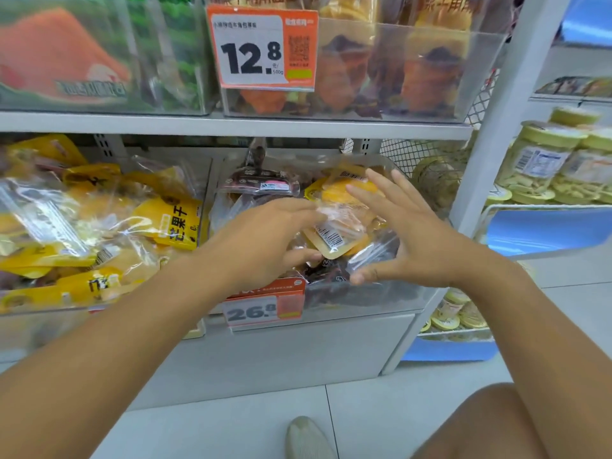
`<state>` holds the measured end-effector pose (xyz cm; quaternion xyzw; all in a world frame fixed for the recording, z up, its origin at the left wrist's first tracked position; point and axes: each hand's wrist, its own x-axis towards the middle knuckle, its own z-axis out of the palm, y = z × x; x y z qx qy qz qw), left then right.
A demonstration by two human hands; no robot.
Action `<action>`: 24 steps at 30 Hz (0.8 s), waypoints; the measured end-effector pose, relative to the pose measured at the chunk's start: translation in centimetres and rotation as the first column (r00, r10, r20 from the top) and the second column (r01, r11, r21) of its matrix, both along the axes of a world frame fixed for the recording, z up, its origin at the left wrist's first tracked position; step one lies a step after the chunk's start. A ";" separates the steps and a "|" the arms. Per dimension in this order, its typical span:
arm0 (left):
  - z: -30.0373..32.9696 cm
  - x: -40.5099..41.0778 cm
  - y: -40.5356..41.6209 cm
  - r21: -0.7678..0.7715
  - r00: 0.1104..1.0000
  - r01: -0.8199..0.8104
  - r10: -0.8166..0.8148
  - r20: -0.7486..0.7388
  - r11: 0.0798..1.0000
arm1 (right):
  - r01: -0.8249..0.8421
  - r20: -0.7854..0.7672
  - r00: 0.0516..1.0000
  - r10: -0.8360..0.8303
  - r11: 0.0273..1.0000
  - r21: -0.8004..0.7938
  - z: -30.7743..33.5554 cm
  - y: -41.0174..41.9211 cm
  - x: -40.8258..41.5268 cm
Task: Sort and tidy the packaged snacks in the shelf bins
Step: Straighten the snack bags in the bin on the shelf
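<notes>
Shoe (306, 437) on floor tile, nearest. Left hand (265, 240) gripped yellow packet (341, 223), thumb under, fingers over. Right hand (404, 233) beside packet, fingers spread wide, straight. Packet sat over right-hand bin (381, 303), above dark packets (265, 185). Price tag (265, 51) farthest.

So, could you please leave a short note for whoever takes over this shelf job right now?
Left hand: holds a yellow snack pack over the lower right bin.
Right hand: open, fingers spread, touching that pack.
The bin holds mostly dark packs; the left bin holds yellow packs.
Done: cannot tell.
Left: probably move the yellow pack left.
</notes>
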<state>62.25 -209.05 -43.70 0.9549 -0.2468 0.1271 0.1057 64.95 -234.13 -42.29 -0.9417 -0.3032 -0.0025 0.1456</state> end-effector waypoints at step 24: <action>1.7 -8.4 16.6 -0.281 0.879 -0.362 0.426 0.215 0.889 | -0.304 0.401 0.904 0.152 0.886 0.349 1.5 17.3 -6.6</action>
